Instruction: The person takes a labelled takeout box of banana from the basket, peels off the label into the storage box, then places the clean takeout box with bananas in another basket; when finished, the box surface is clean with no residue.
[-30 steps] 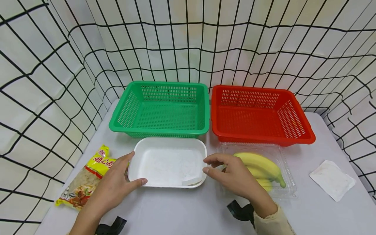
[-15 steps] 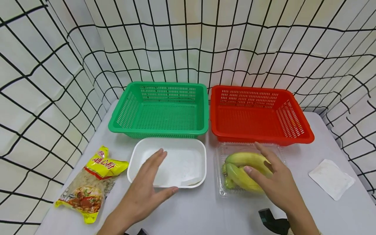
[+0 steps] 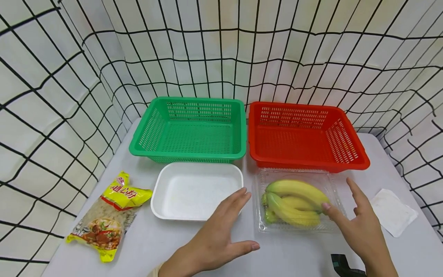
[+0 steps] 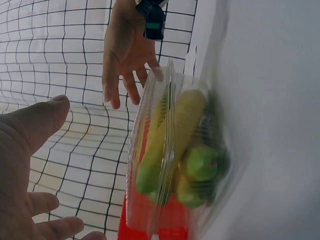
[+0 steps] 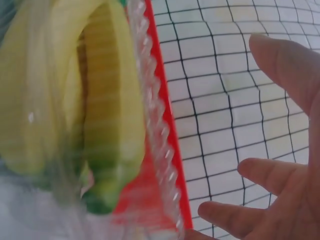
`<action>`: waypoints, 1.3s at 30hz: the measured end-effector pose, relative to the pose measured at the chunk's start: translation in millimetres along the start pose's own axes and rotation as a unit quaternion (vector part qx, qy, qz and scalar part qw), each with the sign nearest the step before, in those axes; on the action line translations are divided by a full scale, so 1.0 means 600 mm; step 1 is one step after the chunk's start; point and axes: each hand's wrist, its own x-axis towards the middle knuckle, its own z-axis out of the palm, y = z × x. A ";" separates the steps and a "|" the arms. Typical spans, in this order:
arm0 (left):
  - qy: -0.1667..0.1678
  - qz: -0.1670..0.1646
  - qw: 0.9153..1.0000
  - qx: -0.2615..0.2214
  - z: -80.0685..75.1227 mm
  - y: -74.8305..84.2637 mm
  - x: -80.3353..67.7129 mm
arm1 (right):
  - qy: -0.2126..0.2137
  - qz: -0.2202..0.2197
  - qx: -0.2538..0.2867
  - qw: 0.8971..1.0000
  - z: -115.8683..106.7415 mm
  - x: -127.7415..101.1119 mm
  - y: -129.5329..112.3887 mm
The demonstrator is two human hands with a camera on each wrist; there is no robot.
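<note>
A clear plastic clamshell box [image 3: 261,177] holds yellow bananas [image 3: 294,190] and rounded green items [image 4: 201,163] of unclear kind. My left hand [image 3: 218,236] is spread between the white tray [image 3: 194,192] and the box's front left, overlapping the tray's right corner. Opposite it, my right hand [image 3: 363,227] stands at the box's right end, fingers apart and thumb overlapping the box's edge. Both wrist views show spread fingers with nothing held. Whether the right hand touches the box I cannot tell. The tray lies flat.
Behind stand a green basket [image 3: 188,158] and a red basket [image 3: 308,164], side by side. A yellow pasta bag [image 3: 107,219] lies at the left. A flat white packet [image 3: 394,213] is at the far right. Black netting [image 3: 238,59] surrounds the table [image 3: 149,246].
My left hand has let go of the white tray and moved right toward the box. My right hand has left the tray's right side, passed over the bananas and reached the box's right end.
</note>
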 end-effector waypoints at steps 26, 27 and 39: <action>-0.051 -0.099 0.994 0.018 0.107 -0.006 0.035 | -0.152 0.050 0.038 0.986 0.004 -0.001 0.081; -0.049 -0.100 0.994 0.014 0.109 -0.008 0.036 | -0.151 0.049 0.040 0.987 0.005 -0.002 0.082; -0.015 -0.112 0.992 -0.055 0.123 -0.020 0.056 | -0.154 0.061 0.057 0.985 0.005 -0.006 0.084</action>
